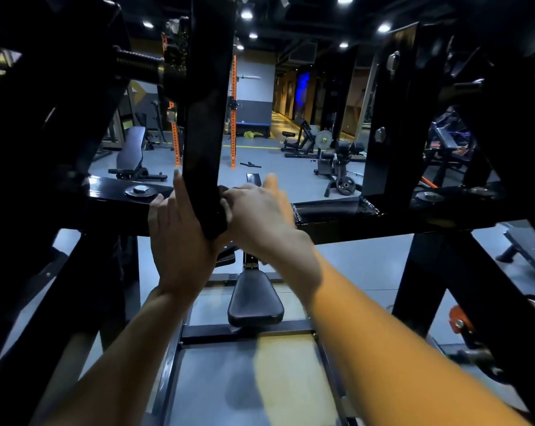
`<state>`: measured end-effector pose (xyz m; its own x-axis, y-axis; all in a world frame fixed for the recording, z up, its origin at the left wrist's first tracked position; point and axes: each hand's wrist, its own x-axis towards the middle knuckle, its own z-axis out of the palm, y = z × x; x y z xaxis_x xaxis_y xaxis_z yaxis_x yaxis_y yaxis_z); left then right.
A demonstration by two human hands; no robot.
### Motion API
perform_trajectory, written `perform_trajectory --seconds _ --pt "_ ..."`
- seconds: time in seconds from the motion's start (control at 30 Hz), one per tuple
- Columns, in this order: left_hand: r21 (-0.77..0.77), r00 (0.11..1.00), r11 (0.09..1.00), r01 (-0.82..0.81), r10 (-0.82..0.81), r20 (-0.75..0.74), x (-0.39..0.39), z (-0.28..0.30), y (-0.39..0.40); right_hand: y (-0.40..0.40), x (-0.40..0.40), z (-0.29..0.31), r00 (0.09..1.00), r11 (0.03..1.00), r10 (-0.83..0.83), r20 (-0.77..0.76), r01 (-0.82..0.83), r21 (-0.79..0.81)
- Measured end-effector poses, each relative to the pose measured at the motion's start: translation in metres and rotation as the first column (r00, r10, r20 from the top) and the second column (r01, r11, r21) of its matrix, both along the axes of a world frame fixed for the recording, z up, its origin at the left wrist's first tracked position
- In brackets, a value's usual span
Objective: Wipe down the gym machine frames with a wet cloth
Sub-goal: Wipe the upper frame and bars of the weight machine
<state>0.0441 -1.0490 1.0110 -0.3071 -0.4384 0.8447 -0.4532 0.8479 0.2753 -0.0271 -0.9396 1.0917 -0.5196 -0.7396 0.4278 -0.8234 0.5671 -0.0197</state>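
Black frame bar (pixel 206 124), left hand (pixel 180 238) gripping, right hand (pixel 257 210) alongside

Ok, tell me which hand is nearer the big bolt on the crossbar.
Left. The left hand grips the upright bar just right of the bolt; the right hand is on the bar's far side, farther from it.

One head-worn view, forward and down, close on a black machine frame (pixel 204 118), gym floor beyond.
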Motion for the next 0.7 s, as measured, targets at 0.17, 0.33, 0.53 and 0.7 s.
perform_trajectory --seconds 0.17,0.33,0.53,0.7 --pt "0.003 1.0 1.0 -0.019 0.019 -0.003 0.003 0.0 0.006 0.088 -0.06 -0.003 0.953 0.954 -0.3 0.033 0.299 0.03" --pt "0.006 0.997 0.998 -0.063 0.063 0.032 0.0 -0.001 0.007 0.073 -0.048 0.008 0.892 0.897 -0.442 0.098 0.44 0.046" --pt "0.009 1.0 1.0 0.012 -0.011 -0.014 0.0 0.001 0.002 -0.007 -0.004 0.006 0.99 1.0 -0.025 0.14 0.023 0.015" --pt "0.001 0.999 1.0 -0.02 0.02 0.029 0.003 0.002 0.005 0.063 -0.053 0.002 0.982 0.98 -0.174 0.067 0.167 0.108"
